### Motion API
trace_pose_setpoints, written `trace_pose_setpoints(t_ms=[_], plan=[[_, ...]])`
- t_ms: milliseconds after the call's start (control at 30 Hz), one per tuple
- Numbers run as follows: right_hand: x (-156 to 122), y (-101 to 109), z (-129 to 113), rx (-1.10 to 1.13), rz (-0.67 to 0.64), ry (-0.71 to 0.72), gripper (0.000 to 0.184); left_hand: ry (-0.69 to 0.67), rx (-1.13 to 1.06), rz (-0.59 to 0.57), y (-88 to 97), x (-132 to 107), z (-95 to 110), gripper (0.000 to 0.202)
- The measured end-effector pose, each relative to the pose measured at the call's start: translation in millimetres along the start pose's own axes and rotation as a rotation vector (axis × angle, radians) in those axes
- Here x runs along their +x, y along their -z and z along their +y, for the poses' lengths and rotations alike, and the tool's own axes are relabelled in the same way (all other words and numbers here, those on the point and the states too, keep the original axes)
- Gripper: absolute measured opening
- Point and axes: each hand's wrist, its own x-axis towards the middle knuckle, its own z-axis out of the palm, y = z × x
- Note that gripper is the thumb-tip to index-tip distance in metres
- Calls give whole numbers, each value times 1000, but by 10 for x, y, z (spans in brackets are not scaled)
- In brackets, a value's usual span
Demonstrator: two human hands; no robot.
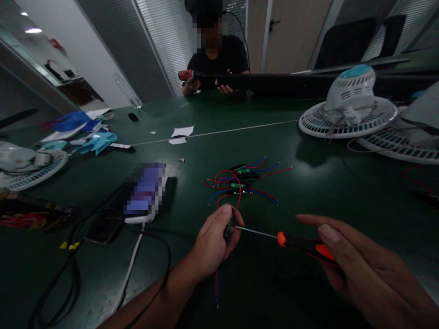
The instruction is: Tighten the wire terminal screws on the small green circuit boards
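Between the thumb and fingers of my left hand (214, 242) is a small green circuit board (228, 228), largely covered by the fingers. Red and blue wires (217, 283) run out of it above and below. My right hand (356, 260) grips the black and orange handle of a screwdriver (305, 245), with the index finger stretched out. The screwdriver's thin shaft points left, and its tip meets the board at my left fingertips. Just beyond, several similar boards (238, 185) with red and blue wires lie in a loose group on the table.
A phone (146, 189) leans on a white stand at left, beside black cables (73, 269). White fan parts (348, 116) rest at far right and left. Across the green table (267, 137), a person (219, 59) holds a red power tool (187, 75) against a long black bar.
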Motion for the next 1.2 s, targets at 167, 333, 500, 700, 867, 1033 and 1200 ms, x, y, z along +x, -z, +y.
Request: trace_pose_setpoints(t_ms=[167,333,500,700,867,1033,1200], plan=[[-14,-14,-1,9,42,119,50,10,21,17,-9,-3,1,44],[-50,-17,55,36,71,148,45,21,10,17,-9,0,15,45],[-46,-6,106,87,94,119,48,17,12,18,-16,-2,35,44],[-27,8,40,42,53,68,52,15,12,10,-13,4,17,44],[-21,-13,-18,-69,94,32,54,-13,21,11,-13,-1,13,44],[-10,12,69,-69,60,70,50,-9,25,7,-12,-5,20,43],[-19,-23,80,-30,112,151,50,14,45,23,-5,2,10,45]])
